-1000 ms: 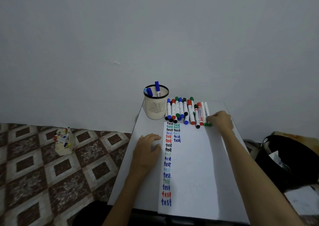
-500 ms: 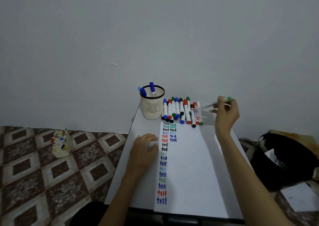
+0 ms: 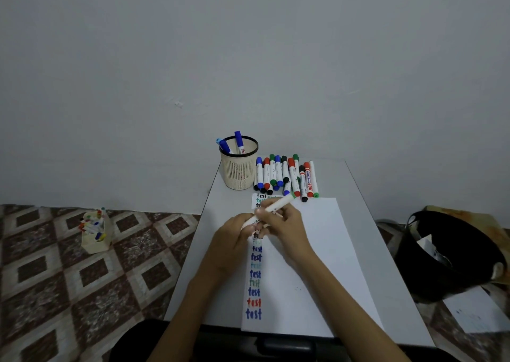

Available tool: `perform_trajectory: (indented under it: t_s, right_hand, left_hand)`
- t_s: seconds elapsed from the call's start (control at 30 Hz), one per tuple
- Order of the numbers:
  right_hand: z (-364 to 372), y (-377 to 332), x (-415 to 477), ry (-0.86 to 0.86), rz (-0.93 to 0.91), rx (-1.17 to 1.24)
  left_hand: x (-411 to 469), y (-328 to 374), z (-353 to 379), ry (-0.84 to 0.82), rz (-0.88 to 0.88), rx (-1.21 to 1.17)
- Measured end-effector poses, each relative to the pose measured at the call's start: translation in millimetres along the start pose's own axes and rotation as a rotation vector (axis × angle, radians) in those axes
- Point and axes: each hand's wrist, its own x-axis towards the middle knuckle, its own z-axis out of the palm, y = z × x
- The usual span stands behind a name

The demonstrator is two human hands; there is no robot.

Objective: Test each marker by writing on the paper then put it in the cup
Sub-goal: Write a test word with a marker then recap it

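**Marker held in both hands above the paper**

A white-barrelled marker is gripped by both hands over the left part of the paper. The fingers of the right hand are curled round the middle of the barrel, with the thumb laid along it. The near end of the marker is enclosed by the curled fingers of the left hand. The far end is tilted up and away toward the far edge of the table. Whether the cap is on cannot be told.

Part of a column of the word "test", written in blue, green, red and black along the left edge of the paper, is covered by the hands. The paper is laid lengthwise on the table, reaching its near edge.

A beige mesh cup with a black rim is placed at the far left corner of the table, and two blue-capped markers are stood in it. Just right of the cup, along the far edge, a row of markers with blue, red, green and black caps is laid side by side.

On the tiled floor left of the table a small beige holder filled with coloured pens is seen; a black container is seen at the right.
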Motion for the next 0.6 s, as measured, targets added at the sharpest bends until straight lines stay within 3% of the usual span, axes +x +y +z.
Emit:
perform_trajectory:
  t_s: [0.43,0.6]
  right_hand:
    - [-9,6,-1,-0.089,0.000,0.049]
    - [-12,0,1,0.073,-0.045,0.103]
  left_hand:
    - [-2,0,-3,-0.015,0.086,0.038]
    - [-2,1,0,-0.021,-0.030,0.015]
